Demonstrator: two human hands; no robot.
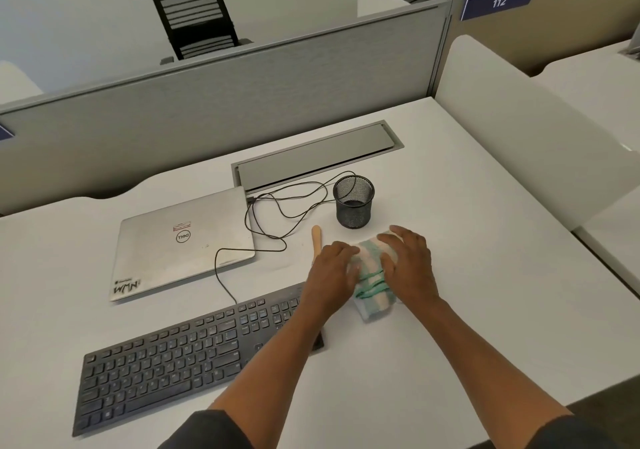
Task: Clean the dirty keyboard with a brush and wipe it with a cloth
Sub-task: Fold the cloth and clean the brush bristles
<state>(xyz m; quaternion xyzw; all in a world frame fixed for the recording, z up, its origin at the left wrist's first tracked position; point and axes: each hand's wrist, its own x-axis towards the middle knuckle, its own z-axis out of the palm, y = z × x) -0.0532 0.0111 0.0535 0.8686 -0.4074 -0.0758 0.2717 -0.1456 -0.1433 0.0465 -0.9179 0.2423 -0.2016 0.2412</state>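
White desk point(467, 310) carries everything, and the black keyboard point(166, 355) lies at about seven o'clock on it, slanted, with its right end running under the left forearm. Beyond it, at ten o'clock, sits a closed silver laptop point(180, 240), its cable point(277, 213) looping back toward the mesh cup point(354, 202) at twelve. Just in front of the cup is the striped cloth point(372, 282), white and green, bunched on the desk off the keyboard's right end.

Both hands are on the cloth. The left hand point(330, 275) presses its left edge with fingers fairly straight; the right hand point(407, 265) lies flat over its right side, fingers spread. Neither clearly closes around it.

A pale wooden handle point(316, 240), probably the brush, pokes out at eleven o'clock from the left hand; its head is hidden.

The step looks like folding or gathering the cloth for wiping. It goes best if the cloth is folded into a flat pad, firm enough to press between key rows. Then wipe in straight passes along the rows, steadying the keyboard with the other hand so it does not slide toward the cable.
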